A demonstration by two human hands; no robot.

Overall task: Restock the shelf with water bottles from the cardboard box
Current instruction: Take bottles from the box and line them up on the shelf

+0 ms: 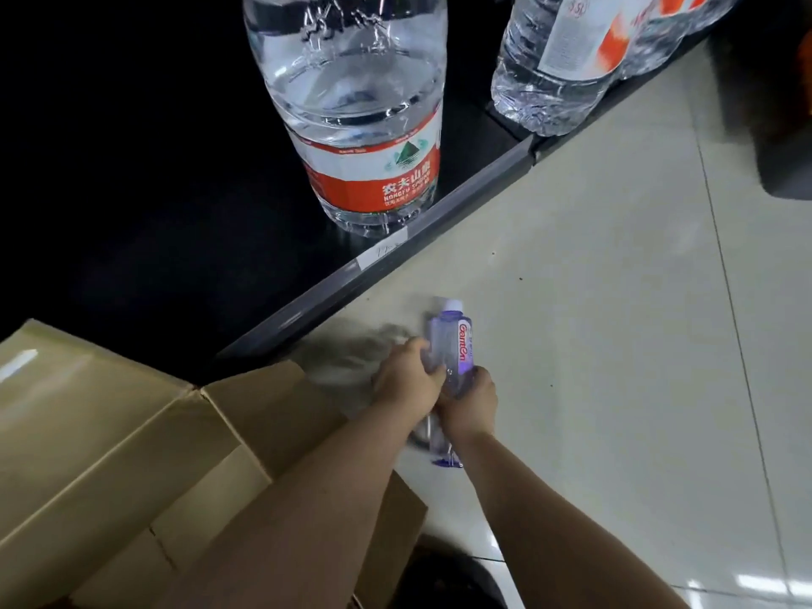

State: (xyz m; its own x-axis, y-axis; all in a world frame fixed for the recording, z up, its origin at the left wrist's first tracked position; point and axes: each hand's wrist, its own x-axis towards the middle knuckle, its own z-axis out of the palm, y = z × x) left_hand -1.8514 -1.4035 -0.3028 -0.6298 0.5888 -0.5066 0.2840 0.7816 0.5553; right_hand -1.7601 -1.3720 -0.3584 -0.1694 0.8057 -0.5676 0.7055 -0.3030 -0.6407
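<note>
Both my hands hold small clear water bottles with purple caps over the tiled floor. My left hand (406,380) grips a bottle (452,340) with a red-and-white label, cap pointing toward the shelf. My right hand (472,404) is closed around the lower end of the bottles; a second bottle (441,450) sticks out below it with its purple cap down. How many bottles are in the bundle is unclear. The cardboard box (110,454) with open flaps lies at the lower left, beside my left forearm. The dark shelf (373,265) runs diagonally above it.
On the low shelf stands a large water jug (360,125) with a red-and-white label, and more large bottles (567,59) farther right. The shelf left of the jug is dark. Pale floor tiles (615,345) stretch to the right. A dark object (782,138) sits at the right edge.
</note>
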